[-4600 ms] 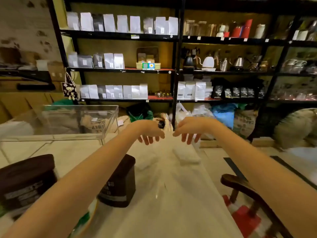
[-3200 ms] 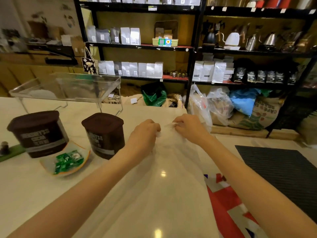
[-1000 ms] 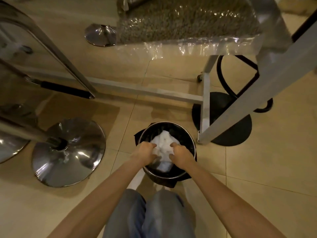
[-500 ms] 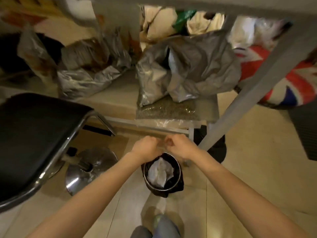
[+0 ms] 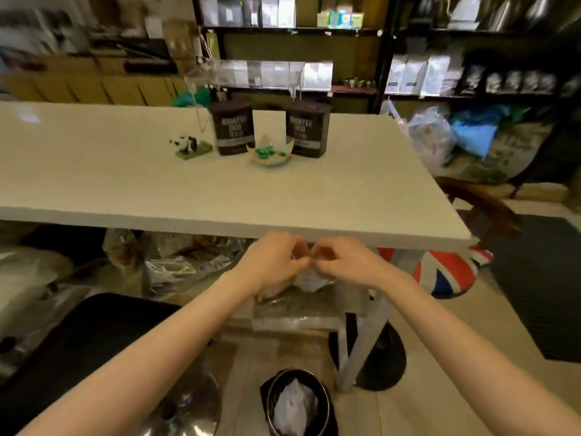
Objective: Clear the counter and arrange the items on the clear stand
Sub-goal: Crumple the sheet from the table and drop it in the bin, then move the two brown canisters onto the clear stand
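Both hands hang low in front of the tabletop (image 5: pixel 220 196) edge, left hand (image 5: pixel 273 262) and right hand (image 5: pixel 342 265) knuckle to knuckle. The fingers (image 5: pixel 298 250) are curled in and touching at the tips, but I cannot tell whether they pinch anything between them; the spot is blurred. Nothing from the tabletop is in either hand.

Down on the floor, a black bin (image 5: pixel 298 404) stands right below the hands with crumpled white paper (image 5: pixel 294 407) sitting in it. Rubbish looks dealt with, I'd say.

Up top, the items wait at the far edge: two dark cocoa tins (image 5: pixel 232 127) and (image 5: pixel 308 129) upright, a small dish of green sweets (image 5: pixel 270 152) nestled between them and just in front, and a panda figurine (image 5: pixel 188 144) on its green base just to the left. Behind them stands the clear stand (image 5: pixel 261 73) on its thin legs, its top bare as far as the blur allows.

So the arranging has not begun. The cluster sits just before the stand, handy for a short lift up. Tins first seems sensible: heavy, stable, easy to grip around the sides.
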